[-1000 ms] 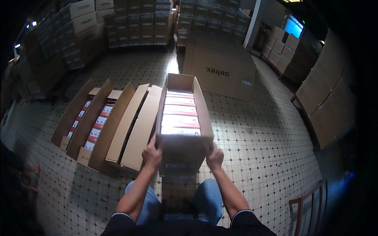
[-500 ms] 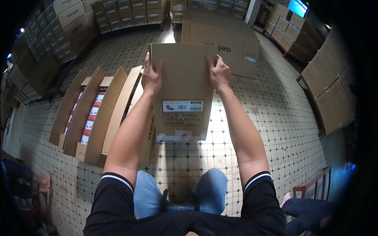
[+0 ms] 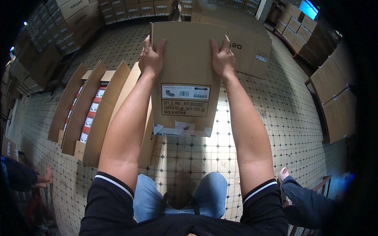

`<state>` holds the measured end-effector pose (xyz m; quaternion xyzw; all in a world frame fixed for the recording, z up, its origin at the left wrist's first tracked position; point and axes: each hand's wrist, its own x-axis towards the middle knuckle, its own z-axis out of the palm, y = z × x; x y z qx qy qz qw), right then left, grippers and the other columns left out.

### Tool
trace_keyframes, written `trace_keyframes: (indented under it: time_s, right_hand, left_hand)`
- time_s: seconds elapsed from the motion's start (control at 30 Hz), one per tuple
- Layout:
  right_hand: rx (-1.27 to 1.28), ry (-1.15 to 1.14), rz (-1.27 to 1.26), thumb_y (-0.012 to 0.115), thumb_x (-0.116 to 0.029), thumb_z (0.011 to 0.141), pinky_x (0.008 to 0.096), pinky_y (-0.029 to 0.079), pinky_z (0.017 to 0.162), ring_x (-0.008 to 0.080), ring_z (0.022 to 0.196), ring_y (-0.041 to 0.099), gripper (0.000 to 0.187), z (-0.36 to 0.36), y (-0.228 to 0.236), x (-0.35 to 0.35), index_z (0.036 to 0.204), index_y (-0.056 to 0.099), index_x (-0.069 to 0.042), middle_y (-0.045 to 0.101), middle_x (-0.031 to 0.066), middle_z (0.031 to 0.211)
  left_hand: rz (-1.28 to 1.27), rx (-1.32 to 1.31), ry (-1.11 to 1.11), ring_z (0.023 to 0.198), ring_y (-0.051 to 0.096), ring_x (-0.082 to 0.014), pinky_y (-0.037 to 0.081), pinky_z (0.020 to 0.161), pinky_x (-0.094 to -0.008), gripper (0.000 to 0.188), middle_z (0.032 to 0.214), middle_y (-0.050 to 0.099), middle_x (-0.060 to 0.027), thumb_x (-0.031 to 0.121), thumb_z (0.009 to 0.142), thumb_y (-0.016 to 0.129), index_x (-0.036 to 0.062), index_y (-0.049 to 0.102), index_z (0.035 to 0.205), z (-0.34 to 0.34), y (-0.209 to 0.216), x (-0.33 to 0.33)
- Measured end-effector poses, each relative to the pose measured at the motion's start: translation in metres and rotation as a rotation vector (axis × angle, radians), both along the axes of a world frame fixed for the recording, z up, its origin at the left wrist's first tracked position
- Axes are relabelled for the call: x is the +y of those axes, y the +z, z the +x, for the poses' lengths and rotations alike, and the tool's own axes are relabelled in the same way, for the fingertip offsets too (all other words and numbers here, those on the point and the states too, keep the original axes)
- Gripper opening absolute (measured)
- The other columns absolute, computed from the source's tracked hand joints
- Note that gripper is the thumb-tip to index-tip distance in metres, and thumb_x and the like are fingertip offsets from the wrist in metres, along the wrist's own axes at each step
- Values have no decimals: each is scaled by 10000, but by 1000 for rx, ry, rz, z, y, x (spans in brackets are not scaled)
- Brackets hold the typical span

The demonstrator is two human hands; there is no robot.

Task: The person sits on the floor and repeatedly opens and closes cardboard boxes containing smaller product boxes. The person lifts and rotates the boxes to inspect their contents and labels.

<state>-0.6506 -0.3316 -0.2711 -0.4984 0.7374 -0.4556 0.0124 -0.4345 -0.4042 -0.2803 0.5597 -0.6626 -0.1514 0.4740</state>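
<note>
A brown cardboard carton (image 3: 187, 59) is held up in front of me, with a printed label and a strip of tape along its lower end. My left hand (image 3: 151, 58) grips its left edge near the top, thumb on the face toward me. On the opposite edge, my right hand (image 3: 223, 59) grips at about the same height, thumb also on that face. The fingers behind the edges are partly hidden. To the left, beside my left forearm, stand open cartons (image 3: 84, 114) with flaps up, holding red shoe boxes (image 3: 89, 120) with white labels.
A large brown carton (image 3: 252, 47) stands on the tiled floor (image 3: 275, 118) beyond my right hand. Stacked cartons line the back (image 3: 138, 10) and the right side (image 3: 334, 98). Another person's legs (image 3: 307, 196) show at lower right, and someone's foot (image 3: 48, 175) at lower left.
Both hands and the carton between them have moved upward in the view, and the carton looks larger. The person's foot and leg at lower right show more fully.
</note>
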Motion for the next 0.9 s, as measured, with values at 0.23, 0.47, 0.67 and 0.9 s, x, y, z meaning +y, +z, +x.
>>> trace_keyframes:
  time_s: [0.23,0.47,0.67,0.9]
  right_hand:
    - [0,-18,-69,378,-662,913,464,421,1009,393,1199,538,756,-2,-4,-10,1470,267,-162,598,191,1257]
    - [18,-28,-79,377,-670,910,456,417,1019,381,1220,525,756,-4,-6,-10,1471,274,-174,572,176,1302]
    - [-10,-36,-70,370,-672,911,457,417,1020,373,1225,524,761,-2,-7,-10,1478,265,-175,572,173,1303]
    - [13,-28,-107,360,-672,913,453,422,1021,369,1208,541,772,-3,-10,-9,1480,266,-157,587,178,1282]
  left_hand:
    - [-36,40,-2,1113,600,-361,489,896,-455,672,1213,624,-147,642,882,483,194,420,1379,-1,2,-3]
    - [-56,54,-11,1102,608,-357,495,887,-454,654,1210,628,-142,620,886,499,191,428,1375,-2,2,-3]
    - [-58,61,-11,1082,620,-355,497,881,-454,645,1178,645,-136,618,889,499,194,431,1371,-3,2,-2]
    - [-69,70,5,1055,629,-359,498,865,-460,649,1141,657,-142,620,874,518,177,459,1344,-2,0,0]
